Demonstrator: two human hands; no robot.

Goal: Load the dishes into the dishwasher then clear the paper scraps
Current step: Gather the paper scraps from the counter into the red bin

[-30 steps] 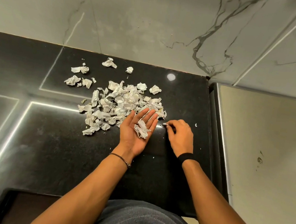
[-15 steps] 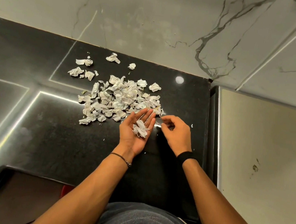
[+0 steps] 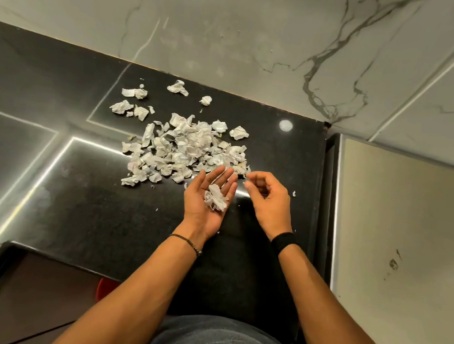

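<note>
Below the counter edge, red object [image 3: 102,289] mostly hidden behind left forearm; right hand [image 3: 270,199] curled, fingertips blurred, cannot tell whether pinching anything; left hand [image 3: 201,206] flat, palm up, cradling scraps [image 3: 216,200]; on black counter [image 3: 71,203], scrap pile [image 3: 182,148] touching left fingertips, stretched diagonally near-left to far-right.

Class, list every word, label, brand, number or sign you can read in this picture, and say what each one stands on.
No text here can be read.
Paper scraps on the black countertop: faint grey marks that may be print, too small and blurred to read.
Crumpled scraps in the left hand: the same, unreadable.
Black wristband on the right wrist: no marking shows.
</note>
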